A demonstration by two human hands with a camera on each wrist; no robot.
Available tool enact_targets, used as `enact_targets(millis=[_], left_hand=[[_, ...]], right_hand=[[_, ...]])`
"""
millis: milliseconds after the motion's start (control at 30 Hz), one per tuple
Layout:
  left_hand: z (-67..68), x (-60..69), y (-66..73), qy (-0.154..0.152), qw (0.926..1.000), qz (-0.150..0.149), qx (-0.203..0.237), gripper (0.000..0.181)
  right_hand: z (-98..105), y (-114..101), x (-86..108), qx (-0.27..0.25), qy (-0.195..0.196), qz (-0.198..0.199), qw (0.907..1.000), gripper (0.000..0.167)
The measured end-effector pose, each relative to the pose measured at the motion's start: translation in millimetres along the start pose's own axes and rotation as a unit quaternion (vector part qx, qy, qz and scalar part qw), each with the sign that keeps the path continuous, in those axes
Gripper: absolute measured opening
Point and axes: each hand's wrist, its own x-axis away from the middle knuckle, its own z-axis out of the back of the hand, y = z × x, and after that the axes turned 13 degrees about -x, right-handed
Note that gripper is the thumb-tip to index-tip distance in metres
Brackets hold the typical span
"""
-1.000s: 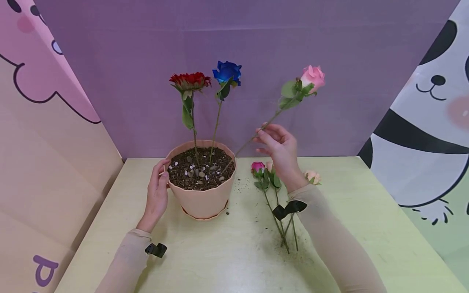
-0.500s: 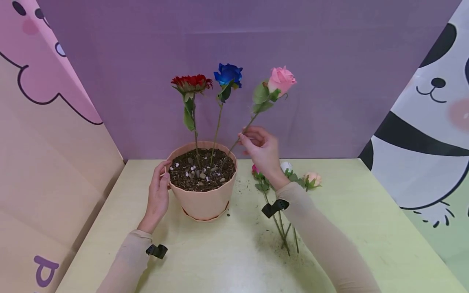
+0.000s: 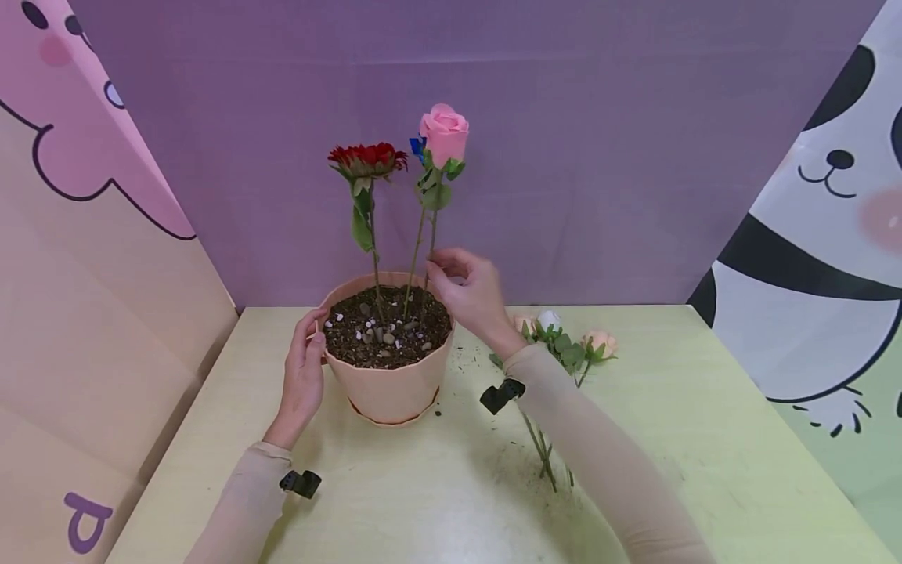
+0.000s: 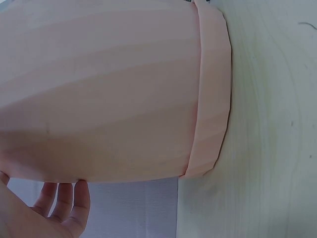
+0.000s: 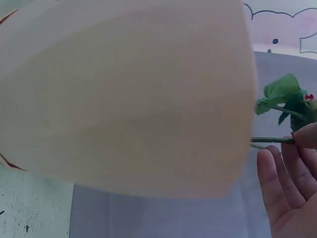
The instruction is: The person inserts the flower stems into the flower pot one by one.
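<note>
In the head view the right hand point(image 3: 470, 294) pinches the stem of a pink rose point(image 3: 445, 137), which stands nearly upright with its lower end at the soil point(image 3: 366, 345) of a pink pot point(image 3: 387, 388). The bloom covers most of a blue rose point(image 3: 417, 146); a red flower point(image 3: 368, 160) stands left of it. The left hand point(image 3: 303, 384) holds the pot's left side at the rim, thumb toward the front. The left wrist view shows its fingers point(image 4: 80, 198) against the pot wall point(image 4: 109, 99). In the right wrist view the pot point(image 5: 129, 99) hides the lower stem point(image 5: 273, 140).
Right of the pot, several flowers lie on the table point(image 3: 395, 501), among them a white bloom point(image 3: 549, 319) and a peach bloom point(image 3: 600, 343), partly under the right forearm. Soil crumbs are scattered nearby. A purple backdrop point(image 3: 599, 157) rises behind the table.
The right hand has moved left with the pink rose, whose tilted stem has swung nearly upright and whose bloom now overlaps the blue rose. The left hand has stayed on the pot.
</note>
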Motion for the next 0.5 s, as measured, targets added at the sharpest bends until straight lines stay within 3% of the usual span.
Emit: enact_targets(millis=[200, 333, 500], left_hand=[[-0.2, -1.3, -0.6, 0.003, 0.9999, -0.006, 0.008, 0.048], [-0.3, -1.5, -0.4, 0.002, 0.9999, -0.005, 0.010, 0.048], [0.6, 0.3, 0.0, 0.001, 1.0000, 0.000, 0.007, 0.048]], right_hand=[[-10.1, 5.8, -0.5, 0.053, -0.004, 0.014, 0.9985, 0.020], [-12.3, 10.9, -1.2, 0.073, 0.007, 0.012, 0.9973, 0.020], [-13.1, 20.2, -2.2, 0.096, -0.007, 0.005, 0.9953, 0.020]])
